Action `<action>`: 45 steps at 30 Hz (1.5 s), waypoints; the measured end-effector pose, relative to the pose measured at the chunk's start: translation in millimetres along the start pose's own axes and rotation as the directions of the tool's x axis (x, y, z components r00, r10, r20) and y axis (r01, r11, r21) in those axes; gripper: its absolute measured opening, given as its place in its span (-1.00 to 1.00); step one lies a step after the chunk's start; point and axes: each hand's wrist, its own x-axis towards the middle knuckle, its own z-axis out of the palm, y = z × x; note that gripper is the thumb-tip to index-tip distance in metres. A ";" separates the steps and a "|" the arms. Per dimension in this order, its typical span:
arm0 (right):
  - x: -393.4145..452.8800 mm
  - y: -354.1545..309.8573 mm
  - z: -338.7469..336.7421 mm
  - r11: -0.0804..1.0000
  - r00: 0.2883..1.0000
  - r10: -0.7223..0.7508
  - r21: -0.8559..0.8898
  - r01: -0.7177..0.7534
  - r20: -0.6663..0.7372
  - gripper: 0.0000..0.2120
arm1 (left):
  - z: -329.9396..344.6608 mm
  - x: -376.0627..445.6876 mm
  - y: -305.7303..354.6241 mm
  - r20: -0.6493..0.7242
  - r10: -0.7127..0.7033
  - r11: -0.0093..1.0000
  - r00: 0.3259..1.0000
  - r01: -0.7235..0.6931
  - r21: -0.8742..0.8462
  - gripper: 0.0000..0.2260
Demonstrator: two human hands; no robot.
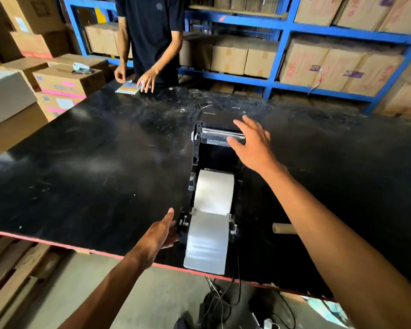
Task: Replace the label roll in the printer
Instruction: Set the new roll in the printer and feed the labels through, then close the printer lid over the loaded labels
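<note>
On the black bench [93,162] the label printer [195,148] lies open, its raised lid [220,135] farthest from the person. The label roll [214,192] sits seated inside, axis crosswise, paper trailing over the near edge. The right hand [252,143], fingers spread, reaches the lid; the left hand [160,233], open, steadies the base.

The printer [214,186] stands open on the table [93,167] at centre frame, with the label roll [213,192] in its bay and the label strip [207,243] running toward the lower edge. The left hand [159,236] is at its lower left, the right hand [253,144] over its upper end. A cardboard core [284,228] lies to the right.
</note>
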 end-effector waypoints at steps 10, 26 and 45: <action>-21.9 5.5 23.3 0.977 0.996 -0.076 -0.204 0.065 -0.044 -0.50 | -3.2 8.8 -1.7 -0.041 -0.013 0.998 0.999 0.010 -0.065 -0.43; -166.0 23.3 50.8 0.983 0.996 -0.092 -0.160 0.092 0.004 0.06 | 6.1 -8.5 10.4 -0.049 -0.001 0.986 0.999 -0.007 -0.165 -0.23; -202.8 51.3 79.2 0.270 0.629 0.454 0.576 -0.772 0.631 -0.88 | 8.2 -0.6 -17.1 -0.085 0.095 0.990 0.992 -0.104 -0.101 -0.39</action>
